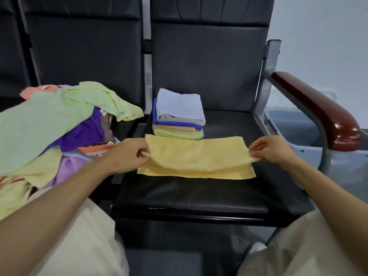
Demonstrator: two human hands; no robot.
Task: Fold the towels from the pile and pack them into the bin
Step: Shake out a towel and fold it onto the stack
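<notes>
A yellow towel [197,156] lies folded lengthwise on the black seat [189,196]. My left hand [127,154] pinches its left end, and my right hand [270,149] pinches its right end, lifting the upper layer slightly. Behind it stands a stack of folded towels [179,114], light blue on top, then blue, orange and green. A loose pile of unfolded towels [49,124] in green, purple, orange and yellow covers the seat to the left. A grey bin [298,126] sits on the floor to the right, beyond the armrest.
A dark red armrest [318,110] on a metal frame stands between the seat and the bin. Black seat backs rise behind. My knees in beige trousers [83,236] are at the bottom of the view.
</notes>
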